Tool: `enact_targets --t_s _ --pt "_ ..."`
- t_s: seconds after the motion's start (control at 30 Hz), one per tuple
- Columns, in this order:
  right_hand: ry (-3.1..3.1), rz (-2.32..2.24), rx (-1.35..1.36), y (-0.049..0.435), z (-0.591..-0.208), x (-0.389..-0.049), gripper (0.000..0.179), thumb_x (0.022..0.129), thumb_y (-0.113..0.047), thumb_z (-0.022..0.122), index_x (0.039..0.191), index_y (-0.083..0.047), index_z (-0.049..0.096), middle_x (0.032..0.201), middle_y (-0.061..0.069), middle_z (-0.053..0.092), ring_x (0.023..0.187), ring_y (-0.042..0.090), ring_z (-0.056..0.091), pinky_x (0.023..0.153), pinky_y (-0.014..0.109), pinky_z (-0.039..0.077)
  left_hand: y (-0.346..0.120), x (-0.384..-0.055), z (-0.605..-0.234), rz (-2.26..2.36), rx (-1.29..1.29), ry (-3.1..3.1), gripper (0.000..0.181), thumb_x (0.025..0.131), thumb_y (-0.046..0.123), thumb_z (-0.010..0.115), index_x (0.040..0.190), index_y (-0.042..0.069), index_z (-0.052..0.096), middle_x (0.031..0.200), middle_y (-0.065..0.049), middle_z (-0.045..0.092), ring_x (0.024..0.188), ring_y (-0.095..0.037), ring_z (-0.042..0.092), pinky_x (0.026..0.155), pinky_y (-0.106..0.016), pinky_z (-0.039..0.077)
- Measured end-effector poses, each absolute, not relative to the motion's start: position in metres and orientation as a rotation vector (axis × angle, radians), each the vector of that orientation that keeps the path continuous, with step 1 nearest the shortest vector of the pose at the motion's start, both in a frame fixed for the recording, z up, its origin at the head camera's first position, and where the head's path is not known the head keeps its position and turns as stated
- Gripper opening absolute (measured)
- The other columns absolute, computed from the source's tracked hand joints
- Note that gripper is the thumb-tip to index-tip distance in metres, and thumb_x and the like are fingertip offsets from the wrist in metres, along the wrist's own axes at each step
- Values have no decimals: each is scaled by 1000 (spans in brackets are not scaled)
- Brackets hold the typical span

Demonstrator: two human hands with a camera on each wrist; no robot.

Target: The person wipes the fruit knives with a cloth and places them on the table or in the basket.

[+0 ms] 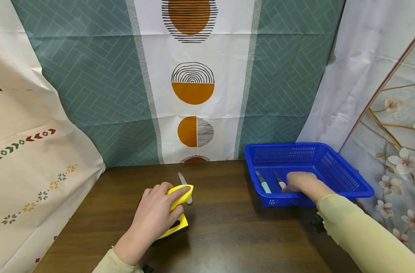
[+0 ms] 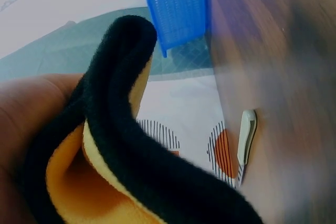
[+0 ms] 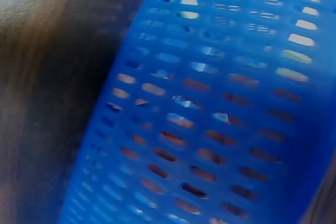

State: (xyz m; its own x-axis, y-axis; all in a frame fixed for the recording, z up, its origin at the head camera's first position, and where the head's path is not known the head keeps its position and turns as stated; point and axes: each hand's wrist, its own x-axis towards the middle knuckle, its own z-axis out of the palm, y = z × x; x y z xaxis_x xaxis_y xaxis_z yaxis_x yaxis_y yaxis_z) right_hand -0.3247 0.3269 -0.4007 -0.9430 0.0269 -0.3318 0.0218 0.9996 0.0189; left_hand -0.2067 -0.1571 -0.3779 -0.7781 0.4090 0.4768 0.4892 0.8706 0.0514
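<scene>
My left hand (image 1: 154, 212) grips a folded yellow cloth (image 1: 182, 195) with a thick dark border (image 2: 118, 77); part of the cloth hangs below the hand toward the table. Just beyond the cloth, a knife with a pale handle (image 1: 184, 181) lies on the wooden table, partly hidden by the cloth in the head view. My right hand (image 1: 301, 181) reaches over the near rim of a blue plastic basket (image 1: 345, 172) and pinches the handle of a pink-handled knife (image 1: 281, 184). Left of it in the basket lies a knife with a light blue handle (image 1: 265, 187).
The brown wooden table (image 1: 224, 227) runs back to a patterned cloth backdrop (image 1: 193, 132). White flowered fabric (image 1: 405, 163) hangs close to the basket on the right. Cream fabric (image 1: 33, 170) borders the table on the left. The basket's perforated wall (image 3: 210, 124) fills the right wrist view.
</scene>
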Motion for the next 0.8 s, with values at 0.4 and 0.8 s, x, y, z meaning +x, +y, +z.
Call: enact_targets --t_s 0.4,0.8 --pt "3182 83 -48 280 -342 -284 52 108 -39 67 128 9 68 119 31 73 103 51 73 79 67 60 -169 -209 -377 -274 -636 -2572 52 91 18 80 142 31 77 109 -8 68 91 -26 62 82 -49 49" --pt "3528 81 -406 215 -329 -257 50 105 -37 75 133 4 70 128 25 69 117 48 68 90 64 60 -182 -214 -373 -277 -559 -2595 47 91 19 79 138 26 79 110 -12 68 93 -31 62 82 -51 47"
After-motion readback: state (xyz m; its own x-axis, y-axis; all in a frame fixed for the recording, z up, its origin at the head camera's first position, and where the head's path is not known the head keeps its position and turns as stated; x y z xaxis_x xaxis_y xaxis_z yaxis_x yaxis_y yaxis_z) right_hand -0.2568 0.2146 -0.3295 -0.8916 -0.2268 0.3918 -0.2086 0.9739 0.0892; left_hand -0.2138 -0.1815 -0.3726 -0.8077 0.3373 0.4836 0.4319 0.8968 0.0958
